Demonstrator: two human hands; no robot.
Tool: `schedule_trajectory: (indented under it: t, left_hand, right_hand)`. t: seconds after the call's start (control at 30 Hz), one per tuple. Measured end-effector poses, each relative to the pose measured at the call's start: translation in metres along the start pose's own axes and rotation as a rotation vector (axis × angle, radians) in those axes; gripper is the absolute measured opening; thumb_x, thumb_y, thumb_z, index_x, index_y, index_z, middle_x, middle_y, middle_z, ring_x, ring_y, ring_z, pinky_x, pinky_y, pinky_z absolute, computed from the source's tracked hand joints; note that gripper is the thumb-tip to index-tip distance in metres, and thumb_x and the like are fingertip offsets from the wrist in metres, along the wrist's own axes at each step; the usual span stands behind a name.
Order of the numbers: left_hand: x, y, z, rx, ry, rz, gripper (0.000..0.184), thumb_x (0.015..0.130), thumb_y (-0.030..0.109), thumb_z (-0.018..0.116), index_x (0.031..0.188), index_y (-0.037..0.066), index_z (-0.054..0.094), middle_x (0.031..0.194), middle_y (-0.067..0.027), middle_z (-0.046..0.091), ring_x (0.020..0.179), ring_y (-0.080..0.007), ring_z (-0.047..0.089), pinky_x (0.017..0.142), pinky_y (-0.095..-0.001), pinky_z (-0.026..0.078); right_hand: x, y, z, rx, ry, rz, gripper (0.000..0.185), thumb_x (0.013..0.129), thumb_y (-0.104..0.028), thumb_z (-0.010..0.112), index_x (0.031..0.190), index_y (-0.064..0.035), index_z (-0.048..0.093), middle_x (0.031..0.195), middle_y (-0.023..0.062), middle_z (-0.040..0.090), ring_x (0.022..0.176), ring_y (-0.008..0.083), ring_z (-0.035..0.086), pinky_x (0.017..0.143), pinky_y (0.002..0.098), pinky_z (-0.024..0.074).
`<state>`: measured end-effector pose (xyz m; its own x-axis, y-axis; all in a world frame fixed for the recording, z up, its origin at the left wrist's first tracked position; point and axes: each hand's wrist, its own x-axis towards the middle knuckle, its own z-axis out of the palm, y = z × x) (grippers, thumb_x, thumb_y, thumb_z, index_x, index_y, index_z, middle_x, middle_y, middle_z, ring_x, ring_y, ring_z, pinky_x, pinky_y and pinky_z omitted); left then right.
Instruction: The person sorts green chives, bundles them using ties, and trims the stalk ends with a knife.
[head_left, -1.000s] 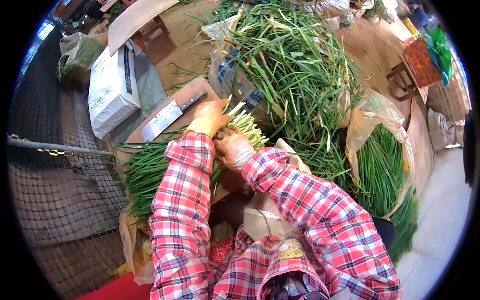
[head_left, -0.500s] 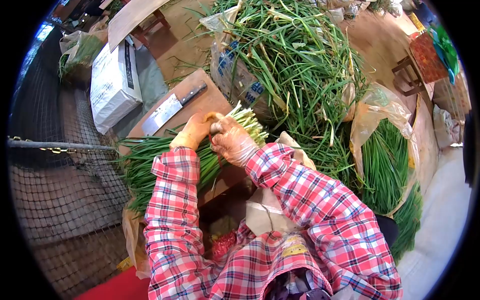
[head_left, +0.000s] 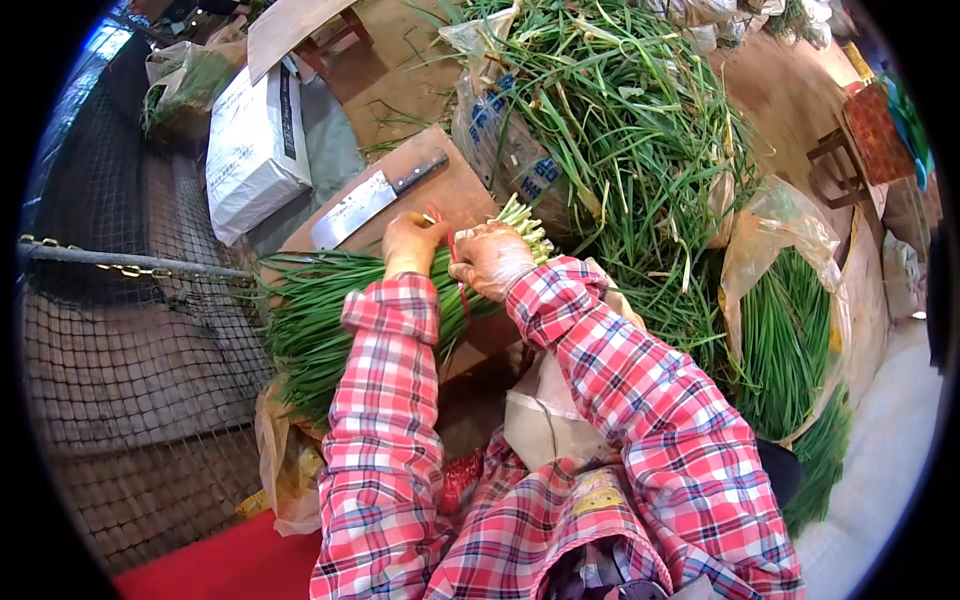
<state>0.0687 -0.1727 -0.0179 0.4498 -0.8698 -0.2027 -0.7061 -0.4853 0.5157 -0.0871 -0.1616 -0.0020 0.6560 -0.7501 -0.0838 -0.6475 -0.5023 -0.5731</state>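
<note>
A bundle of chives (head_left: 325, 325) lies across the wooden board, green leaves to the left and pale cut ends to the right. A thin red tie (head_left: 464, 300) runs round it near the pale ends. My left hand (head_left: 412, 243) is closed at the bundle's top, with a bit of the red tie showing at its fingertips. Just to the right, my right hand (head_left: 492, 260) is closed over the stalks, fingers pinched against the tie. Its exact grip is partly hidden. A cleaver (head_left: 355, 208) with a black handle rests on the board (head_left: 462, 190) beyond my hands.
A large heap of loose green stalks (head_left: 620, 130) rises ahead to the right. An open plastic bag (head_left: 785, 225) of chives stands at the right. A white wrapped box (head_left: 258, 150) sits at the back left, and black netting (head_left: 140, 370) with a pole (head_left: 150, 262) borders the left.
My hands have moved apart, the left one drawing away from the right. More of the red tie shows between them. The whole view has shifted slightly.
</note>
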Motion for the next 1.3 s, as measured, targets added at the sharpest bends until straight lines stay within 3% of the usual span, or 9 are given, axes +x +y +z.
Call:
schedule_trajectory:
  t: [0.07, 0.5, 0.67, 0.7, 0.77, 0.83, 0.9, 1.1, 1.3]
  left_hand:
    - [0.006, 0.005, 0.0, 0.109, -0.133, -0.039, 0.027, 0.066, 0.029, 0.073, 0.08, 0.006, 0.069, 0.086, -0.0155, 0.066, 0.086, -0.03, 0.063, 0.078, -0.0377, 0.048]
    - [-0.001, -0.049, 0.001, -0.144, -0.032, 0.242, 0.015, 0.073, 0.016, 0.067, 0.076, 0.003, 0.06, 0.071, -0.0127, 0.063, 0.067, -0.0242, 0.062, 0.063, -0.0341, 0.047]
    - [0.009, -0.058, 0.02, -0.48, -0.098, 0.262, 0.013, 0.074, 0.012, 0.064, 0.082, 0.003, 0.06, 0.073, -0.01, 0.065, 0.065, -0.0201, 0.061, 0.064, -0.0306, 0.046]
    - [0.008, -0.062, 0.022, -0.559, -0.137, 0.289, 0.013, 0.074, 0.012, 0.063, 0.084, 0.004, 0.06, 0.073, -0.0087, 0.065, 0.065, -0.019, 0.061, 0.064, -0.0301, 0.047]
    - [-0.001, -0.053, 0.02, -0.59, -0.167, 0.256, 0.016, 0.075, 0.011, 0.061, 0.089, 0.004, 0.061, 0.076, -0.0071, 0.067, 0.068, -0.0161, 0.062, 0.065, -0.029, 0.047]
    - [-0.002, -0.049, 0.017, -0.612, -0.225, 0.205, 0.024, 0.076, 0.01, 0.06, 0.1, 0.004, 0.061, 0.08, -0.0074, 0.068, 0.071, -0.0147, 0.063, 0.066, -0.0275, 0.047]
    - [-0.007, -0.044, 0.009, -0.721, -0.287, 0.198, 0.028, 0.075, 0.01, 0.063, 0.102, 0.003, 0.063, 0.082, -0.0084, 0.068, 0.072, -0.0148, 0.063, 0.067, -0.0264, 0.047]
    - [0.007, -0.052, 0.01, -0.594, -0.28, 0.237, 0.018, 0.072, 0.01, 0.066, 0.088, 0.003, 0.069, 0.083, -0.0065, 0.068, 0.075, -0.0122, 0.062, 0.071, -0.0242, 0.046]
    - [0.002, -0.046, -0.001, -0.613, -0.322, 0.231, 0.017, 0.073, 0.009, 0.064, 0.088, 0.003, 0.069, 0.086, -0.0084, 0.068, 0.08, -0.014, 0.062, 0.076, -0.0245, 0.046]
  right_hand:
    - [0.001, 0.0, 0.0, 0.033, 0.003, 0.003, 0.025, 0.077, -0.032, 0.061, 0.082, -0.0074, 0.064, 0.087, 0.0098, 0.062, 0.092, 0.0271, 0.057, 0.087, 0.0388, 0.0388]
    - [-0.007, 0.006, 0.011, 0.075, 0.176, -0.035, 0.025, 0.072, -0.033, 0.065, 0.077, -0.0087, 0.066, 0.088, 0.0096, 0.06, 0.093, 0.0269, 0.054, 0.09, 0.0376, 0.0374]
    - [-0.032, -0.036, -0.005, -0.267, 0.282, -0.212, 0.005, 0.076, -0.028, 0.061, 0.076, -0.0233, 0.062, 0.119, 0.0011, 0.055, 0.125, 0.028, 0.038, 0.103, 0.0549, 0.022]
    - [-0.041, -0.048, -0.005, -0.108, 0.392, -0.329, 0.003, 0.073, -0.025, 0.059, 0.073, -0.0228, 0.061, 0.108, 0.0011, 0.06, 0.12, 0.0217, 0.045, 0.103, 0.0465, 0.025]
    - [-0.044, -0.065, 0.002, -0.024, 0.05, -0.22, 0.004, 0.074, -0.024, 0.059, 0.073, -0.0208, 0.061, 0.091, 0.0007, 0.065, 0.1, 0.0225, 0.058, 0.088, 0.0411, 0.041]
    - [-0.034, -0.05, 0.022, 0.265, 0.311, -0.075, 0.013, 0.079, -0.023, 0.059, 0.083, -0.011, 0.063, 0.07, 0.0036, 0.064, 0.063, 0.0235, 0.061, 0.059, 0.0343, 0.0486]
    - [-0.013, -0.037, 0.012, 1.011, 0.088, 0.445, 0.017, 0.084, -0.022, 0.059, 0.085, -0.0055, 0.063, 0.073, 0.0032, 0.063, 0.063, 0.0139, 0.061, 0.053, 0.0267, 0.0475]
    - [0.027, -0.022, -0.009, 0.824, -0.325, 0.701, 0.016, 0.082, -0.02, 0.059, 0.081, -0.0035, 0.061, 0.072, 0.004, 0.063, 0.053, 0.0114, 0.058, 0.043, 0.0255, 0.0494]
    - [0.056, 0.004, 0.011, 0.491, -0.663, 0.447, 0.016, 0.083, -0.019, 0.058, 0.082, -0.0036, 0.061, 0.071, 0.0033, 0.061, 0.054, 0.0139, 0.06, 0.046, 0.0275, 0.0517]
